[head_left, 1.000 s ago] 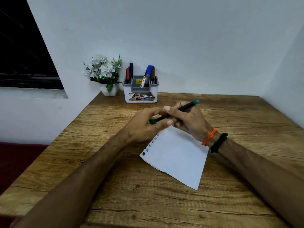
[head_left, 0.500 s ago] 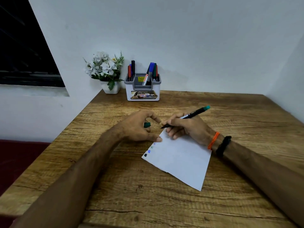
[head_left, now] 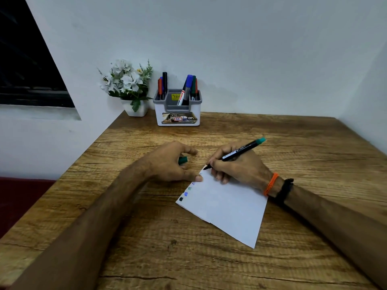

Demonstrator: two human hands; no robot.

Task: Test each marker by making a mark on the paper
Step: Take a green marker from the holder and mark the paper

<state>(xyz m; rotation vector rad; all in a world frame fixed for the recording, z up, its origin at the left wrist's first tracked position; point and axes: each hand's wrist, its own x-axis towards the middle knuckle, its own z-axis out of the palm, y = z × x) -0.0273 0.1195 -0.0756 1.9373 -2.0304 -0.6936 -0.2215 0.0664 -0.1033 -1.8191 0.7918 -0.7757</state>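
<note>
Right hand (head_left: 236, 166) pinches the green marker (head_left: 240, 151) in a writing grip, tip touching the paper (head_left: 228, 206) at its far corner. Left hand (head_left: 167, 162) curls round the cap (head_left: 182, 160), thumb pinning the sheet on the bench (head_left: 209, 258). Marking step; next, recap and swap at the holder (head_left: 178, 114).

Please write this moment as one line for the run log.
right hand: holds green marker, tip on paper | left hand: holds cap
</note>
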